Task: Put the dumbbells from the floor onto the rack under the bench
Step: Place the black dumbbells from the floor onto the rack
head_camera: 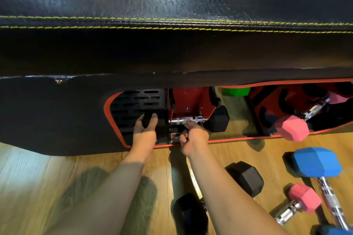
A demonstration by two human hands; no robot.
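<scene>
A black hex dumbbell with a chrome handle (188,120) lies across the red rack (188,101) under the bench. My left hand (146,129) clasps its left head. My right hand (193,136) reaches up from below, with a finger on the handle and the other fingers curled. Its right head (219,120) sticks out past the red bracket. A second black dumbbell (245,177) lies on the wooden floor, partly hidden by my right forearm. A blue dumbbell (317,162) and a pink dumbbell (303,198) lie on the floor at the right.
The black bench pad (172,47) with yellow stitching overhangs the rack and fills the upper view. Another pink dumbbell (292,128) rests on the rack's right section. A green head (236,91) shows deeper behind. A perforated black plate (133,101) stands behind my left hand.
</scene>
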